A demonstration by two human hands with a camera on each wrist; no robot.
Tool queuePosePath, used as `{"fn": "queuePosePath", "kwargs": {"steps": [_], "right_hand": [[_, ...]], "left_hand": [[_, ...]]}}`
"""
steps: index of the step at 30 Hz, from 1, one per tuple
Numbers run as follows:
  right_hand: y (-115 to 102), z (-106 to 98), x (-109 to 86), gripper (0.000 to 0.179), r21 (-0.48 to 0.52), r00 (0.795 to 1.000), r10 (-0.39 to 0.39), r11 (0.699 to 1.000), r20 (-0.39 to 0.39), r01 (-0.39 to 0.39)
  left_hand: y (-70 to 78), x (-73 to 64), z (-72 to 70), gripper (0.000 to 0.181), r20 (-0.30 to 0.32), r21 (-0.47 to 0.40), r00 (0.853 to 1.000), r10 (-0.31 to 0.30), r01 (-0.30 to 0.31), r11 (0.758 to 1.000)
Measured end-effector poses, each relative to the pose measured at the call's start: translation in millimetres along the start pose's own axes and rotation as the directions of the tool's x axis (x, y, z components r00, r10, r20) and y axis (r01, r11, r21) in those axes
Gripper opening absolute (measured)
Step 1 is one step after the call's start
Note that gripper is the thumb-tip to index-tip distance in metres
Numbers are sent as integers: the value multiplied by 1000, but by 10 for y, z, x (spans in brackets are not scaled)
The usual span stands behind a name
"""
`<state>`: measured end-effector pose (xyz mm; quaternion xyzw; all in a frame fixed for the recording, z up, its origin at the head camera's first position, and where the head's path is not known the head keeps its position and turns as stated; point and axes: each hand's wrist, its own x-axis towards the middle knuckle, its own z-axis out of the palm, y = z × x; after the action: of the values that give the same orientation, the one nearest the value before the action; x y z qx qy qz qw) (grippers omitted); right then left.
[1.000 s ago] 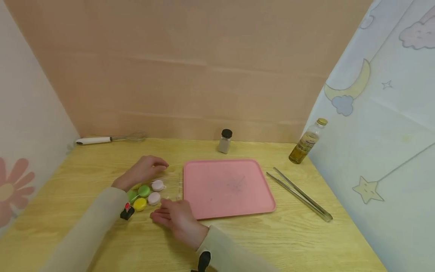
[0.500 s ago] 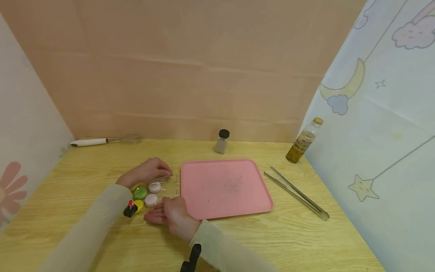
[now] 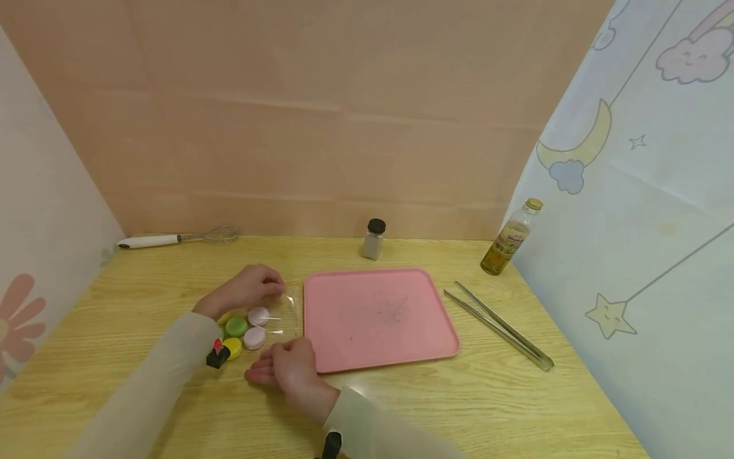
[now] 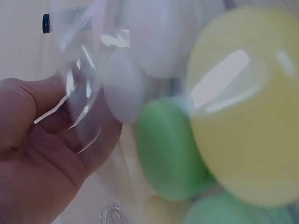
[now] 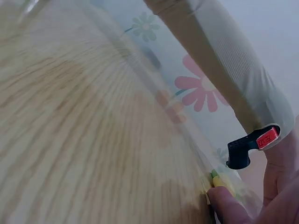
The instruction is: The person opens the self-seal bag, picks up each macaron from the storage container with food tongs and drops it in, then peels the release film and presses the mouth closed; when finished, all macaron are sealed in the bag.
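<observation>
Several macarons (image 3: 236, 327), green, yellow and pale pink, lie in a clear plastic box (image 3: 289, 315) left of the pink tray. My left hand (image 3: 252, 287) is at its far side. In the left wrist view, thumb and fingers curl round the edge of the clear plastic, with a green macaron (image 4: 168, 149) and a large blurred yellow macaron (image 4: 245, 107) beside them. My right hand (image 3: 295, 376) is at the near side and appears to pinch the box's near edge between thumb and index finger, its other fingers stretched left. The box's exact shape is hard to make out.
Right of the box lies a pink tray (image 3: 378, 319). Metal tongs (image 3: 501, 328) lie beyond it, near an oil bottle (image 3: 507, 242). A black-capped jar (image 3: 373, 241) and a whisk (image 3: 178, 238) stand and lie along the back. Printed walls border the wooden table (image 3: 436, 408).
The view has shifted slightly. Clear plastic shows with more glare between my hands, near the tray. My right thumb and index finger have drawn closer together; the left hand stays at the box's far side.
</observation>
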<state>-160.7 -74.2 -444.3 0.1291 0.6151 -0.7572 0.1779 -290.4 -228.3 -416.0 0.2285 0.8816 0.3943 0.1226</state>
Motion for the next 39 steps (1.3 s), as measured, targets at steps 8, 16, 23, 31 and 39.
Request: {"fn": "queuePosePath", "kwargs": {"steps": [8, 16, 23, 31, 39], "right_hand": [[-18, -175, -169, 25, -117, 988, -144, 982, 62, 151], [-231, -513, -288, 28, -437, 895, -376, 781, 241, 446], [-459, -827, -411, 35, -587, 733, -575, 470, 363, 659], [-640, -1178, -572, 21, -556, 522, -719, 225, 460, 800], [-761, -1466, -685, 21, -360, 315, -845, 158, 432, 919]], "left_hand": [[-106, -82, -66, 22, -92, -37, 995, -34, 31, 999], [-35, -324, -128, 31, -191, -182, 982, -3, -32, 983], [226, -656, -162, 26, -268, -265, 961, 70, -143, 954], [550, -1001, -58, 16, -349, -239, 915, 202, -296, 925], [795, -1165, 273, 20, -411, -320, 858, 309, -453, 832]]}}
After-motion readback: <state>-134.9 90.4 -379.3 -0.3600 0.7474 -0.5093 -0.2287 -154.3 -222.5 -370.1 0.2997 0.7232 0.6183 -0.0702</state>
